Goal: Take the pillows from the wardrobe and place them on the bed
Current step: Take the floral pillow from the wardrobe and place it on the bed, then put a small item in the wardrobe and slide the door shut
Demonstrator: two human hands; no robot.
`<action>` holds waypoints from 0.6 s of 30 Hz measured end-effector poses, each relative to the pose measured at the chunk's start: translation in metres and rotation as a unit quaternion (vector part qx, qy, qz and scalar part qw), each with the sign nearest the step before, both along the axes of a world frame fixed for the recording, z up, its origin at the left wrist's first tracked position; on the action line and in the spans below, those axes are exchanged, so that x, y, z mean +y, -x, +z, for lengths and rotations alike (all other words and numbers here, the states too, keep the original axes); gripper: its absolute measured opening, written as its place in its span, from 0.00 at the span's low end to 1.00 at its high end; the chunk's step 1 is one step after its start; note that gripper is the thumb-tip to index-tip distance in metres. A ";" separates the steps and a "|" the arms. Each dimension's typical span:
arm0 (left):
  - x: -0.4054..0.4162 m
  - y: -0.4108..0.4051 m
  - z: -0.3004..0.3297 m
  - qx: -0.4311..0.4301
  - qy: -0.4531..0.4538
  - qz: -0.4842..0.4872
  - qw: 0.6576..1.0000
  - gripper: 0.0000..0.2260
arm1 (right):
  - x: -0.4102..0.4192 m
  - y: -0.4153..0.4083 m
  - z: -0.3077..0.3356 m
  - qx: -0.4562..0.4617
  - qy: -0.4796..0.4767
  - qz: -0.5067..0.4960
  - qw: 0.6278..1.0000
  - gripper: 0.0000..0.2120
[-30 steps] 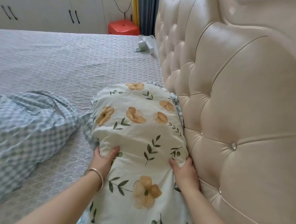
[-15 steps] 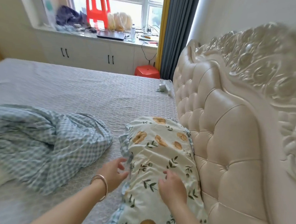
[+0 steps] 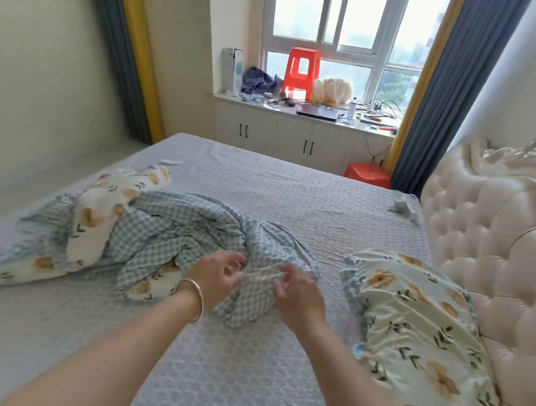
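A floral pillow (image 3: pixel 416 333) with orange flowers lies flat on the grey bed (image 3: pixel 248 376), its long side against the cream tufted headboard (image 3: pixel 495 250). Left of it sits a crumpled blue-checked cloth (image 3: pixel 176 228) whose floral underside shows in places; whether a pillow is inside it I cannot tell. My left hand (image 3: pixel 217 278), wearing a silver bangle, and my right hand (image 3: pixel 298 297) rest on the near edge of that cloth, fingers apart and slightly curled. Neither hand touches the pillow.
A small white object (image 3: pixel 402 207) lies on the bed near the headboard. Beyond the bed stand white cabinets (image 3: pixel 296 141) under a window, with a red stool (image 3: pixel 301 72), a laptop and clutter on top. Another red stool (image 3: pixel 368 173) sits on the floor beside the curtain.
Both hands let go of the floral pillow and moved left onto the blue-checked cloth. The view lifted and swung left, so the window came into sight.
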State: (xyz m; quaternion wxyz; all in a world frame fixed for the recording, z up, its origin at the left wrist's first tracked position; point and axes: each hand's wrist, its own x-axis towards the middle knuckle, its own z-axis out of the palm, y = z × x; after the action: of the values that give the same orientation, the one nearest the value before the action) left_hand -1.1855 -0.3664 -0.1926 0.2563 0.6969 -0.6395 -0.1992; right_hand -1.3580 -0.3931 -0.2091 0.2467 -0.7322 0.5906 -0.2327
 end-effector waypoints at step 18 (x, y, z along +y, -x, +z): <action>0.199 -0.312 0.027 -0.009 0.029 0.389 0.921 0.10 | 0.098 -0.376 0.031 0.011 0.034 0.372 0.928 0.14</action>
State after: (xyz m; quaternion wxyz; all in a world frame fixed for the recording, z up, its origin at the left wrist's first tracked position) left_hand -0.8730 -0.1676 -0.1653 0.3282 0.8847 -0.3257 -0.0591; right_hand -0.9824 -0.2954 -0.1783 0.2845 -0.9096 0.2704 -0.1361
